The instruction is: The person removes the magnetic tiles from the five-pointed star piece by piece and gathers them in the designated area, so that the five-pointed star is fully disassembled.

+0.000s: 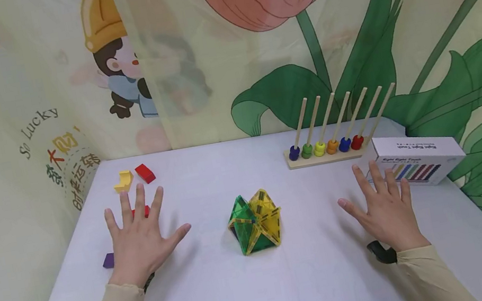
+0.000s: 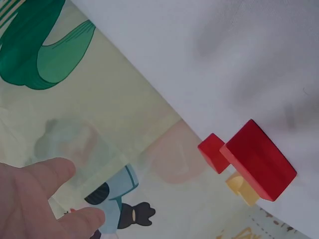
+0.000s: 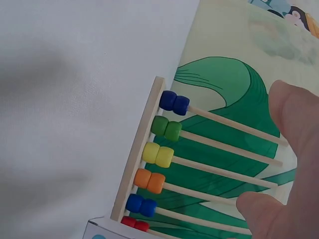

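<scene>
Head view: the left hand (image 1: 142, 243) and right hand (image 1: 390, 213), splayed and empty, are hovering either side of the green-and-yellow tile model (image 1: 256, 226) at frame centre, such clearance probably best sparing it knocks.

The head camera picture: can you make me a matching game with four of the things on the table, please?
Column one
1. Green and yellow model
2. Box
3. Purple block
4. Bead rack

Column two
A. Has thin sticks with coloured beads low down on them
B. Sits between the left hand and the right hand
C. Mostly white, with coloured printing
D. Lies just left of the left hand

Right pairs: 1-B, 2-C, 3-D, 4-A
</scene>
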`<action>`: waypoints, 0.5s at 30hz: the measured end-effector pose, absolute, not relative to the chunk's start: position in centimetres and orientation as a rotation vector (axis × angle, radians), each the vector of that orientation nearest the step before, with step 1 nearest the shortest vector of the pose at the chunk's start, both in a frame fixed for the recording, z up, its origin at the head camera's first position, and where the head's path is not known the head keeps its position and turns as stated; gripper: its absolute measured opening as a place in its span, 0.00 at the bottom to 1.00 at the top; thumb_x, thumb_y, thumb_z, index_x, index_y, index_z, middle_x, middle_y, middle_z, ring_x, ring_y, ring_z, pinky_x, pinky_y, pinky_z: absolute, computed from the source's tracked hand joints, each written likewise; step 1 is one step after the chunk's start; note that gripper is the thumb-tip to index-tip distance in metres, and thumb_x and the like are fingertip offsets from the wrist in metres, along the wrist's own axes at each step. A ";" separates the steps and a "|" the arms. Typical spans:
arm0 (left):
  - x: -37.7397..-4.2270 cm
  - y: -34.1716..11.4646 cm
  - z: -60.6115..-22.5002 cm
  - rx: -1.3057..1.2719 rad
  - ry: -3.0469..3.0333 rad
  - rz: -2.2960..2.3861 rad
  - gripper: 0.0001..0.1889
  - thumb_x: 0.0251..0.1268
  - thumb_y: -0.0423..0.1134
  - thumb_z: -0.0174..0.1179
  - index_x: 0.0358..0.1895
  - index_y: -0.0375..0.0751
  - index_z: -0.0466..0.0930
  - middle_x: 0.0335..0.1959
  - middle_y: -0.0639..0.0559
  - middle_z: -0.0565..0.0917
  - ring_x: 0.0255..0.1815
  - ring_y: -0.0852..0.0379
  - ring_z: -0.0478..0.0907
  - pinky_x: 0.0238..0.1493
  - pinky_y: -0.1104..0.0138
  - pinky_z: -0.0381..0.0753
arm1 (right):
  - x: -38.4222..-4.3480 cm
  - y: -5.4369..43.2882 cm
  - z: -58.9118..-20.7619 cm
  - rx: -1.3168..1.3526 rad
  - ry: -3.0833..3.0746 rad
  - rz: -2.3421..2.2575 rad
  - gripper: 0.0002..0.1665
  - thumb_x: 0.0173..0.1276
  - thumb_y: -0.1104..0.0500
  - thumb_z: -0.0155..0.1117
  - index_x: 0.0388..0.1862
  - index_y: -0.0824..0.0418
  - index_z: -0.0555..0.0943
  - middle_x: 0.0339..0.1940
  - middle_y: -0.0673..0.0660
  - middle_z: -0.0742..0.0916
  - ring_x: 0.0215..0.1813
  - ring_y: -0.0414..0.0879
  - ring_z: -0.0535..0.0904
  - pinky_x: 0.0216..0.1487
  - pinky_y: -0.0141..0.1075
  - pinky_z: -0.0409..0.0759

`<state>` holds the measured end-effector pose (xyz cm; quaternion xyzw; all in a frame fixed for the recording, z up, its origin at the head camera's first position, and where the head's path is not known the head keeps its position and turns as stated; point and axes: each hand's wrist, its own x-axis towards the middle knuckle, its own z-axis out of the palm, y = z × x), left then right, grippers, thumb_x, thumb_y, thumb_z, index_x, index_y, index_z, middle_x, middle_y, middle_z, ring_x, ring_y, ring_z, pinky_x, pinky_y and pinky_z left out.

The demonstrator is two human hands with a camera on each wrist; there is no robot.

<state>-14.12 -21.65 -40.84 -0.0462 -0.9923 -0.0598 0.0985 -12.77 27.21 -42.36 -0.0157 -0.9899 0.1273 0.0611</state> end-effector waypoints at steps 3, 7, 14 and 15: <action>-14.1 -21.7 -41.0 -0.146 -2.938 -0.186 0.55 0.61 0.78 0.54 0.85 0.50 0.50 0.87 0.35 0.43 0.87 0.30 0.31 0.76 0.25 0.28 | -12.8 27.2 -42.4 -0.046 -3.002 0.388 0.58 0.71 0.30 0.60 0.88 0.51 0.45 0.88 0.68 0.44 0.84 0.78 0.38 0.79 0.74 0.31; -14.5 -21.6 -41.1 -0.197 -2.914 -0.215 0.56 0.59 0.78 0.56 0.85 0.49 0.51 0.87 0.36 0.46 0.88 0.33 0.36 0.79 0.28 0.33 | -13.0 27.1 -42.4 -0.043 -3.003 0.392 0.58 0.71 0.30 0.59 0.88 0.51 0.44 0.88 0.69 0.44 0.84 0.78 0.38 0.79 0.74 0.31; -14.9 -20.4 -41.6 -0.394 -2.870 -0.327 0.56 0.54 0.73 0.67 0.83 0.52 0.56 0.86 0.39 0.53 0.85 0.33 0.49 0.78 0.32 0.50 | -13.1 26.8 -42.8 -0.031 -3.001 0.400 0.58 0.71 0.32 0.61 0.88 0.51 0.44 0.87 0.70 0.46 0.83 0.81 0.41 0.78 0.76 0.33; -14.9 -20.1 -41.8 -0.428 -2.864 -0.324 0.56 0.53 0.72 0.68 0.83 0.52 0.57 0.85 0.40 0.54 0.85 0.34 0.51 0.77 0.33 0.53 | -13.2 26.8 -42.8 -0.028 -3.006 0.403 0.59 0.71 0.32 0.62 0.88 0.51 0.44 0.87 0.71 0.46 0.82 0.81 0.42 0.78 0.76 0.35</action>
